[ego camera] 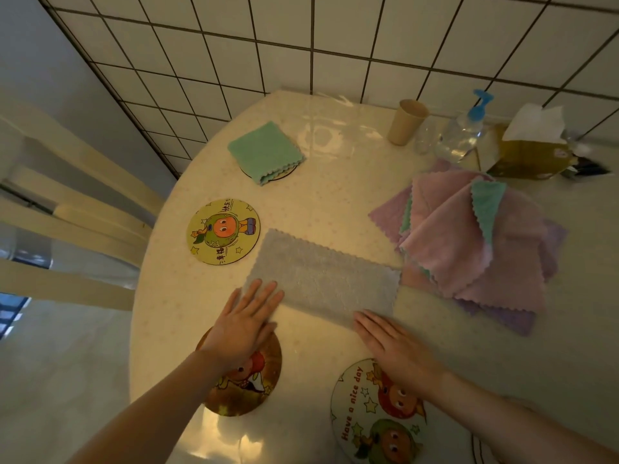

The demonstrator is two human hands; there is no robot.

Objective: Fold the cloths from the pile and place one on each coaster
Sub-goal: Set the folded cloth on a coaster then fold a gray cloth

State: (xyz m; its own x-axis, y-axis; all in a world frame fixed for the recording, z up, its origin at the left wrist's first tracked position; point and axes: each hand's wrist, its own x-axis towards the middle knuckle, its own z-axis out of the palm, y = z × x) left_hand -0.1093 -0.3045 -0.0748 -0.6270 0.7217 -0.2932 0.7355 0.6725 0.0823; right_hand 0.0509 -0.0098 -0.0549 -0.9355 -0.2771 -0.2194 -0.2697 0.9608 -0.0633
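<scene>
Both hands lie flat, fingers spread, on the near edge of a grey cloth (321,279) in the middle of the surface (335,202): left hand (246,324) at its left corner, right hand (395,349) at its right; the cloth pile (469,242) sits toward the right edge; a folded green cloth (266,152) covers the far coaster (284,174); three coasters lie bare

Bare table (335,182) mid-surface, between green cloth (266,151) and pile (475,239): open lane for a hand. Yellow coaster (223,231) uncovered, clear from above, grey cloth (321,279) just beside its right edge. Far right edge crowded: cup (407,122), bottle (464,135), tissue box (532,149) stand close together (tight gaps). Pile blocks the right side, touching the grey cloth's corner. Left hand (246,324) lies over the brown coaster (244,380); right hand (395,349) overlaps the white coaster (375,413). Chair (77,229) hugs the table's left rim.
</scene>
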